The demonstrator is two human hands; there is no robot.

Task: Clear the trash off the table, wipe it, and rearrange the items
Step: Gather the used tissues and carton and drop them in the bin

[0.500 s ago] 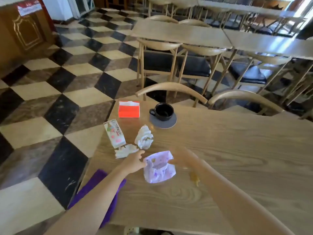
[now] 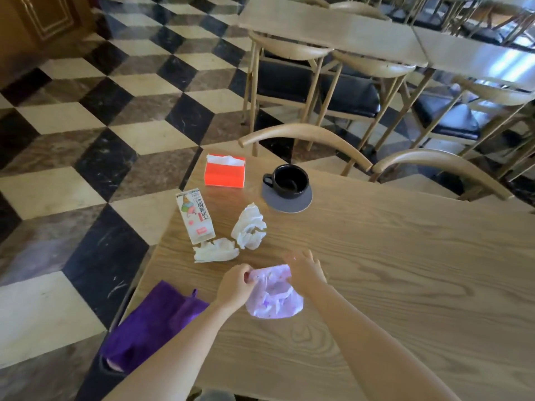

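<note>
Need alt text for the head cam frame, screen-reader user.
Both hands, left hand and right hand, pull open a small lilac plastic bag on a wooden table. Beyond lie two crumpled tissues, a drink carton, an orange tissue box and a black cup on a grey coaster.

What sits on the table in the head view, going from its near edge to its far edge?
Purple cloth → lilac plastic bag held by both hands → flat crumpled tissue → taller crumpled tissue → black cup on its grey coaster → orange tissue box.
</note>
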